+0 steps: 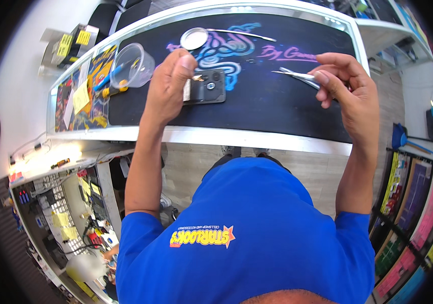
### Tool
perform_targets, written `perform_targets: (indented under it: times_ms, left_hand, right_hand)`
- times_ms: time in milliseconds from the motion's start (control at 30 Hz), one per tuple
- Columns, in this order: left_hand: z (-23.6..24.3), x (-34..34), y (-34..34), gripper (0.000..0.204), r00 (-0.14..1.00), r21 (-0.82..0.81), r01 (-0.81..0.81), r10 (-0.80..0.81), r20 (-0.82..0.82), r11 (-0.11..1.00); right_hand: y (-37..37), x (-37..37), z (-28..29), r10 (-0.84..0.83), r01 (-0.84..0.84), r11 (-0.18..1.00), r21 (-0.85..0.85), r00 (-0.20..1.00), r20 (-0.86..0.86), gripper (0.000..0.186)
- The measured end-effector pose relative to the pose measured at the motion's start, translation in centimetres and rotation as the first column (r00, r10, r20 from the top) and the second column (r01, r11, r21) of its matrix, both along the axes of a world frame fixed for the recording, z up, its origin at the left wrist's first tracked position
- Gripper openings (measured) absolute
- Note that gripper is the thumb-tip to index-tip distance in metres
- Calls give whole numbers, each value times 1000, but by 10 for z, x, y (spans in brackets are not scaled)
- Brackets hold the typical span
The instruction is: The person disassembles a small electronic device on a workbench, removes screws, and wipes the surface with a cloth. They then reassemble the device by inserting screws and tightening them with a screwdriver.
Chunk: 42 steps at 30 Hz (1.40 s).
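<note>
My left hand (pixel 166 86) is closed, thumb pressed against the curled forefinger. Whatever it pinches is hidden from this view. Just to its right is a dark phone (pixel 210 90) with camera lenses at its upper corner and a bare metallic patch beside my hand, which covers its left end. In my right hand (pixel 348 86) is a pair of silver tweezers (pixel 297 75), gripped between thumb and fingers. The tweezers' tips point left, over the black mat (pixel 277 111) and apart from the phone.
Beyond my left hand are a round shallow dish (pixel 194 38) and a thin metal rod (pixel 244 35). A clear plastic cup (pixel 134 66) holds small tools, near a yellow note (pixel 81 97). The counter's white front edge (pixel 236 138) runs before me. Another person is at lower left.
</note>
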<state>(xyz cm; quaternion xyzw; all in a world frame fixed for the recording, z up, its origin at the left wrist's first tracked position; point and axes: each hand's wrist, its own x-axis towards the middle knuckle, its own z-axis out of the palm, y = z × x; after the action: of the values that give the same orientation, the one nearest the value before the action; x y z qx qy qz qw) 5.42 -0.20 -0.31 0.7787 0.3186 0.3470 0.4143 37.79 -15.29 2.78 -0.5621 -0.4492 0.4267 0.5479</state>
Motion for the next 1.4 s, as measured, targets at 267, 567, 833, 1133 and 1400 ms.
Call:
perform_targets:
  times_ms: [267,567,833,1133,1400]
  left_hand:
    - [-15,-53,-32,14,916,-175,-187,236,326,967]
    - [-6,-108,-38,21,845,-244,-69,187,501,967]
    - [-2,-134,-29,22,866,-213,-27,129,483,977]
    - [0,-141,-15,23,918,-154,19,44,394,988]
    - [-3,-136,-5,26,925,-162,66,1,381,985]
  right_hand:
    - [65,-103,18,337,-364,928,83,912,234,32]
    - [82,-187,62,331,-465,873,146,785,523,36]
    - [82,-220,85,288,-482,869,109,674,680,32]
    - [86,-233,97,145,-496,846,196,568,810,27]
    - [97,-217,91,272,-490,865,108,638,720,26]
